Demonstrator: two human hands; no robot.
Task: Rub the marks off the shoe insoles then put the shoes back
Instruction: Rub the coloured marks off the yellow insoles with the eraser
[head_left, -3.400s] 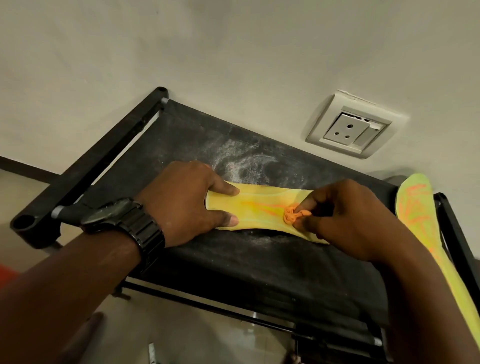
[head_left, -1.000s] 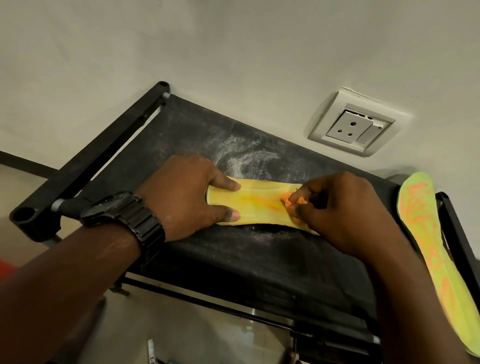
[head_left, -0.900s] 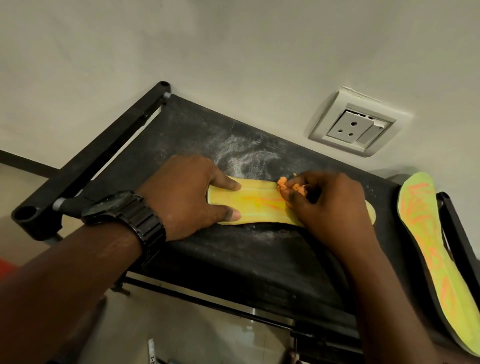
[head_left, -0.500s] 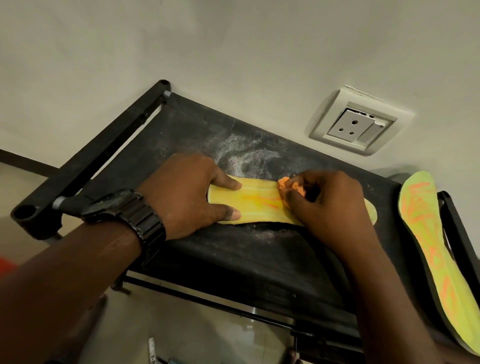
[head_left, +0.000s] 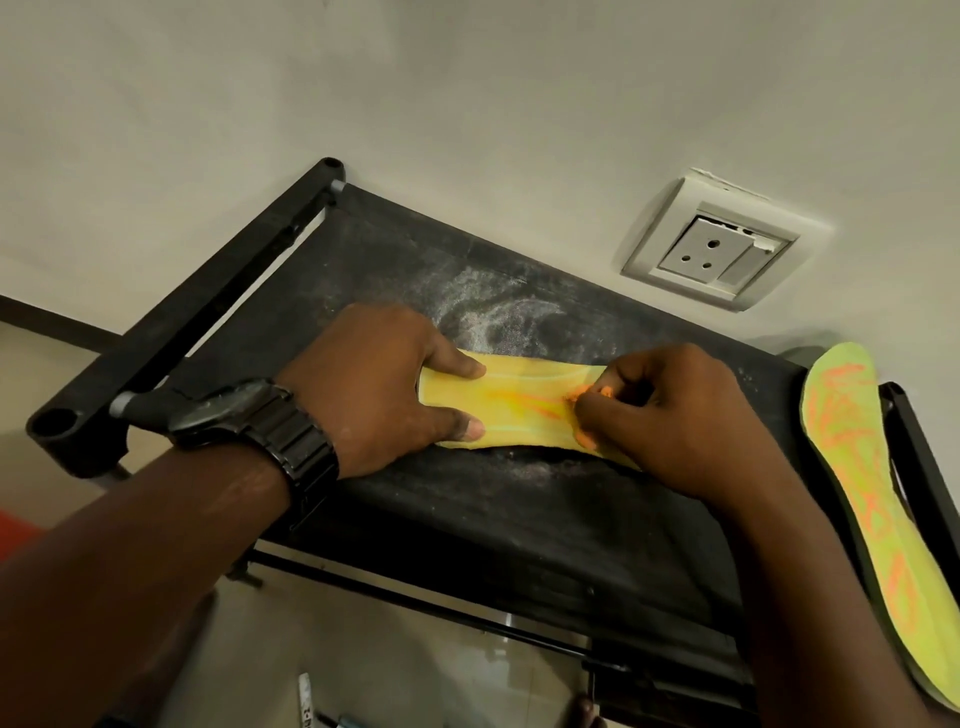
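A yellow insole (head_left: 519, 405) with smeared orange marks lies flat on the black fabric top of a rack (head_left: 467, 509). My left hand (head_left: 374, 384) presses down on the insole's left end, thumb and forefinger spread along its edges. My right hand (head_left: 675, 415) is closed on a small orange wad (head_left: 589, 397) and holds it against the middle of the insole; most of the wad is hidden by the fingers. A second yellow-green insole (head_left: 862, 499) covered in orange scribbles lies at the rack's right end, untouched. No shoes are in view.
The rack stands against a pale wall with a white socket plate (head_left: 717, 249) just above it. White dust is smeared on the fabric behind the insole. Below the rack's front bar there is tiled floor with small items (head_left: 306, 701) lying on it.
My right hand has rubbed the orange wad back and forth over the insole's middle, ending a little lower and to the right. My left hand has stayed in place.
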